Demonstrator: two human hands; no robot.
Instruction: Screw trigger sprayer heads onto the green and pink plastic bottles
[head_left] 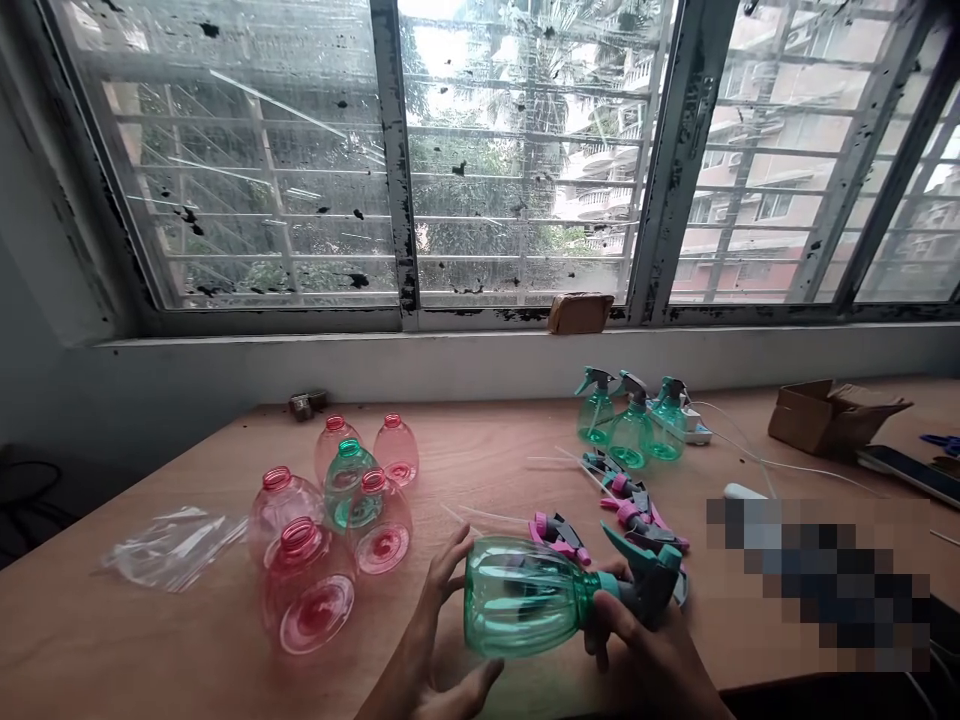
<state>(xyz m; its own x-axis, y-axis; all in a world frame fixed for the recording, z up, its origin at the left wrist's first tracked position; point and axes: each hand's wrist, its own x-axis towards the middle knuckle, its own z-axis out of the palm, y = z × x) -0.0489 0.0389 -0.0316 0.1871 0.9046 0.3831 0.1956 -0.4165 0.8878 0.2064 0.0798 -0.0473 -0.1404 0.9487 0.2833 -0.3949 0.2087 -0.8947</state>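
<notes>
A green see-through spray bottle (525, 600) lies sideways in the air in front of me, its base to the left. My right hand (637, 635) grips it at the neck, thumb on the near side, just below the grey and green spray head (649, 575). Around the base, my left hand (450, 625) is spread, with fingers near the upper edge and thumb near the lower edge; a gap shows between palm and base. Whether its fingertips touch the bottle I cannot tell. Behind the bottle lie pink and grey spray heads (559, 535) with thin tubes.
Left of my hands stand several open pink bottles (307, 590) and one green bottle (351, 485), beside a clear plastic bag (176, 548). Green spray bottles (630, 430) with heads on stand near the window wall. A cardboard box (832, 420) and a phone (907, 472) lie right.
</notes>
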